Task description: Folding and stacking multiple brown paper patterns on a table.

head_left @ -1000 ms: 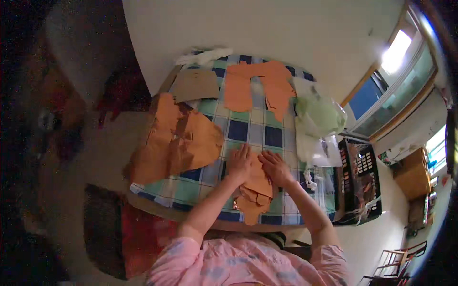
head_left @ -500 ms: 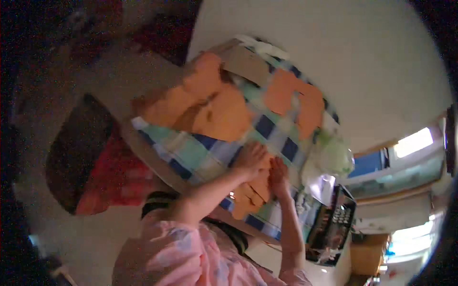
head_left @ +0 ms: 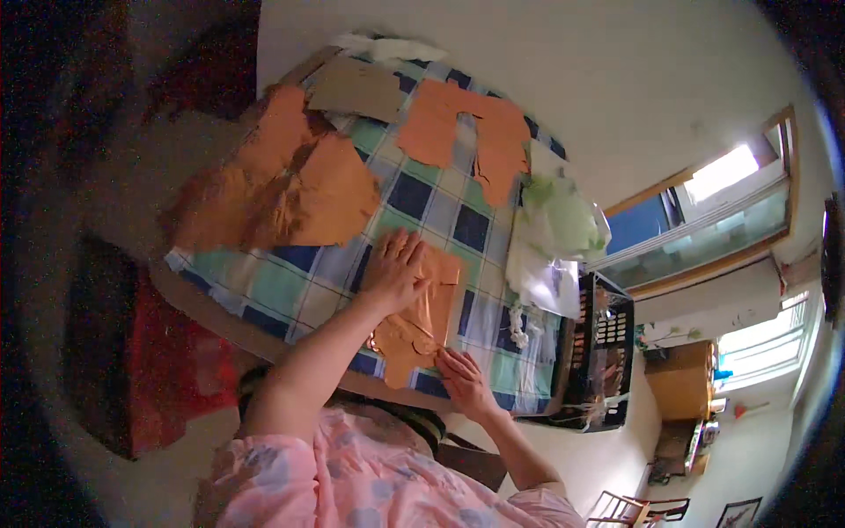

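Note:
A shiny orange-brown sheet (head_left: 421, 304), leather-like, lies on a blue, green and white checked cloth (head_left: 290, 304) near the table's front edge. Slits and a ragged, lobed lower end show on it. My left hand (head_left: 394, 275) rests flat over its upper left part, fingers spread. At its lower right corner is my right hand (head_left: 466, 383), fingers stretched out and tips touching the edge. A large, creased orange-brown sheet (head_left: 308, 194) with dark stains lies to the left. Farther off is an orange arch-shaped piece (head_left: 431, 123) with a slot between two legs.
A brown cardboard-like piece (head_left: 356, 88) lies at the far left of the table. To the right are a pale green plastic bag (head_left: 559, 220), a crumpled white scrap (head_left: 518, 327) and a black plastic crate (head_left: 606, 352). Something red (head_left: 180, 370) stands beside the table's left side.
The view has shifted, so the table sits farther left. My right hand has moved down from the sheet's upper right side to its lower right corner. My left hand stays on the sheet.

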{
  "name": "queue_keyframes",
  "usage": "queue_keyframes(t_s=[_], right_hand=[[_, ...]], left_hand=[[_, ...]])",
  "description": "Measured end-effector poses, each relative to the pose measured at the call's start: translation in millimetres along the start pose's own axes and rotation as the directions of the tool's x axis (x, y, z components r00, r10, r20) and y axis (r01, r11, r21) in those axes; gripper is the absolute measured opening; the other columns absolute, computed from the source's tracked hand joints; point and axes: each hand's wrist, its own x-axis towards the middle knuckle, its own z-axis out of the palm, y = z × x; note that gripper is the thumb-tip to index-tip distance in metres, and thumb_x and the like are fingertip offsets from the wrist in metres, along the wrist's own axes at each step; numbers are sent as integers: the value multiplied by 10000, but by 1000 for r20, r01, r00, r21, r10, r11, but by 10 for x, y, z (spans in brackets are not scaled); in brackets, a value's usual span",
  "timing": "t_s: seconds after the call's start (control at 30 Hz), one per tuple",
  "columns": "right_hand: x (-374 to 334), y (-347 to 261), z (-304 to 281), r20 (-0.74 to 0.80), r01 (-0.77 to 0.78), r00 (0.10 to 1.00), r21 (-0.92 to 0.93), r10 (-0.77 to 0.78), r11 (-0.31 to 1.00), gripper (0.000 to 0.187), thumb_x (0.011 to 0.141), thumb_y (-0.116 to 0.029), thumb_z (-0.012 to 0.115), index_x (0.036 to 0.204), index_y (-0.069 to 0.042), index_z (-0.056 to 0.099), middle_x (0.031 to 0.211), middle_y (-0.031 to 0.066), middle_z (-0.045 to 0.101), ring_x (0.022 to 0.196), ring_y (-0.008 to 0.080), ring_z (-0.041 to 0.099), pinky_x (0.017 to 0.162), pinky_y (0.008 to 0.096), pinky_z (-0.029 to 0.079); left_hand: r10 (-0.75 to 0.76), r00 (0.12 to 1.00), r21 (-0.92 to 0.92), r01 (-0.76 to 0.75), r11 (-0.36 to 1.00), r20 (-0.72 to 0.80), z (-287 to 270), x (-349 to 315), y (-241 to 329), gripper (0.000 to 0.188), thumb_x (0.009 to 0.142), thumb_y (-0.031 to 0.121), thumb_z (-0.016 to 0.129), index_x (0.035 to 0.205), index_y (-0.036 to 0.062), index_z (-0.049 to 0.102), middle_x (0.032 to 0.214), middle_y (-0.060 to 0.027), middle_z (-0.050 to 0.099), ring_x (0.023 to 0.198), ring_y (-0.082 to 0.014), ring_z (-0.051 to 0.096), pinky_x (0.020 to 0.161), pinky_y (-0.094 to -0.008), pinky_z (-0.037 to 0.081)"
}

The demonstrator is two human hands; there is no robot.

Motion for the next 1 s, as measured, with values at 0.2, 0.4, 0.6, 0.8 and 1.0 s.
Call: queue_keyframes(t_s=[0.2,0.4,0.6,0.8,1.0], right_hand=[[272,487,175,-271,-545,670,452,691,706,220,852,-157,599,1033,-33,619,873,155,661,781,339,632,713,417,510],[747,679,92,-284,-630,651,317,704,709,331,790,-290,678,954,-7,627,790,177,657,762,326,637,686,397,502],[856,1126,306,-302,-565,672,381,676,732,331,778,-301,674,888,9,633,779,184,653,761,309,646,688,405,499],[1353,1696,487,-469,-658,595,181,653,731,245,802,-246,634,864,-9,621,795,216,640,767,389,624,664,442,489],[808,1088,375,-405,-510,493,582,770,633,239,829,-227,630,828,-1,553,716,169,605,654,301,592,598,409,466]], left_hand=[[-20,994,98,10,995,104,-223,33,114,721,883,513,447,1412,37,332,1499,-117,267,1396,-303,192,1134,-486,117],[-4,993,108,-8,994,116,-18,43,46,731,885,513,461,1414,29,320,1500,-131,256,1394,-328,187,1136,-497,97],[-31,999,63,28,998,44,-7,94,-12,757,868,518,497,1407,17,320,1486,-170,261,1384,-355,195,1126,-505,129],[-85,992,-111,95,989,90,-76,551,-174,707,875,462,519,1397,21,336,1476,-185,270,1372,-376,208,1119,-495,163],[-72,996,-11,72,997,45,116,410,-390,646,894,441,496,1392,55,355,1480,-173,269,1381,-360,201,1113,-505,175]])
